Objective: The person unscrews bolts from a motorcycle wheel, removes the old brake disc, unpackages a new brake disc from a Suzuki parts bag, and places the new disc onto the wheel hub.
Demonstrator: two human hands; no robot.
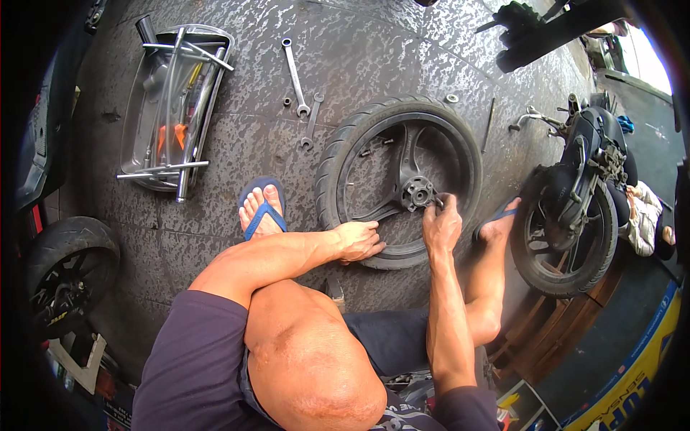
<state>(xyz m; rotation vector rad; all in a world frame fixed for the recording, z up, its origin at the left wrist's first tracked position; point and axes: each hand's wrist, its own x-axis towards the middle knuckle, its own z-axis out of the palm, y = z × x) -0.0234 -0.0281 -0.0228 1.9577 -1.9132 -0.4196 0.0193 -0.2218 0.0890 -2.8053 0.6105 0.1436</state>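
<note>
While the wheel [409, 159], flat on the floor [251, 136], is steadied by the left hand [359, 241], fingers curled over its near edge, a small dark piece [439, 204] seems pinched by the right hand [442, 224] beside the hub [417, 192]; it should be held square, not forced. Lettering is seen on the yellow-blue banner [640, 370]; wheel markings can't be read.

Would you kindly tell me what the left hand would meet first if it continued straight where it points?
The left hand would probably meet the right hand first, though their relative depth is unclear.
</note>
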